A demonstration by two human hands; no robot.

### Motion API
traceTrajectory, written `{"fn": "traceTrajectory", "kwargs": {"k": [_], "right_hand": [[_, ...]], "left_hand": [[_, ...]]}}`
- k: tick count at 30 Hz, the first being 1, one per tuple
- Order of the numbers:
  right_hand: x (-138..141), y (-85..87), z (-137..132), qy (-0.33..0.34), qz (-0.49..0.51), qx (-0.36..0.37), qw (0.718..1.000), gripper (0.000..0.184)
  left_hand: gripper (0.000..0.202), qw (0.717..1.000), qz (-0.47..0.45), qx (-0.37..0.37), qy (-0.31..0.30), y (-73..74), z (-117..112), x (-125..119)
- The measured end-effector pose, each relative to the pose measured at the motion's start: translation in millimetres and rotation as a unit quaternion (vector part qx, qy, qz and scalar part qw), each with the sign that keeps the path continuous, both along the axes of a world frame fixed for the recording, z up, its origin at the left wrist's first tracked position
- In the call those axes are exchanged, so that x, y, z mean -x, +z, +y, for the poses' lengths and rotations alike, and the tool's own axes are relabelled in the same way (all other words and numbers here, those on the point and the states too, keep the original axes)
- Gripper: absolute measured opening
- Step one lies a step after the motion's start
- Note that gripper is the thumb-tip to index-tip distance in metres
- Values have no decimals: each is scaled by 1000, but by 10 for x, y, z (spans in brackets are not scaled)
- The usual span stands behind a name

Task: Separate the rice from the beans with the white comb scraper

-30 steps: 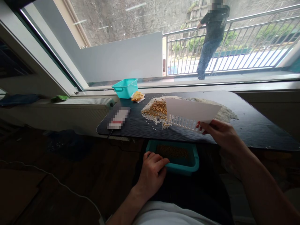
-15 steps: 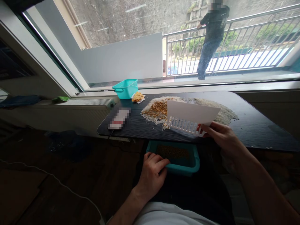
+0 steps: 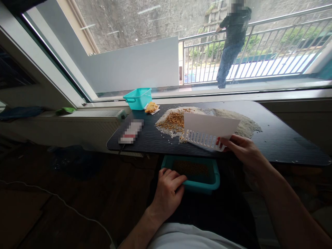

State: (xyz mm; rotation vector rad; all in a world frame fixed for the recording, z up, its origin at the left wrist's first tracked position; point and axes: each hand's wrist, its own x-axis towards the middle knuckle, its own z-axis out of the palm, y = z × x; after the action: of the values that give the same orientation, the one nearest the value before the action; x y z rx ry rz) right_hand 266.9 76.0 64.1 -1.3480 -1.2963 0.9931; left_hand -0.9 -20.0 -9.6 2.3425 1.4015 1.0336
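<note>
Right hand (image 3: 245,152) pinches the slotted scraper (image 3: 211,128), now tilted lower beside the beans (image 3: 174,121) — left hand (image 3: 169,192) still grips the teal basket (image 3: 217,180) beneath.

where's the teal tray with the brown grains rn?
Head view, lower centre: the teal tray sits below the near edge of the dark table, left hand holding its left rim, white scoop above it.
</note>
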Motion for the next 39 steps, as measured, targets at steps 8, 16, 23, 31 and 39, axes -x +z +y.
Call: {"fn": "traceTrajectory", "kwargs": {"k": [8, 16, 23, 31, 39], "right_hand": [[5, 24, -50, 25, -26, -9, 999, 54], [-9, 29, -86, 35, -29, -17, 999, 54], [-11, 24, -103, 40, -42, -30, 998, 55], [96, -38, -92, 31, -83, -68, 994, 58], [173, -66, -87, -11, -89, -56, 994, 45]], "left_hand": [[25, 1000, -1, 1, -4, -7, 9, 4], [25, 1000, -7, 0, -4, 9, 1, 3], [24, 1000, -6, 9, -8, 6, -2, 10], [24, 1000, 3, 2, -8, 1, -10, 15], [25, 1000, -9, 3, -10, -12, 1, 20]]}}
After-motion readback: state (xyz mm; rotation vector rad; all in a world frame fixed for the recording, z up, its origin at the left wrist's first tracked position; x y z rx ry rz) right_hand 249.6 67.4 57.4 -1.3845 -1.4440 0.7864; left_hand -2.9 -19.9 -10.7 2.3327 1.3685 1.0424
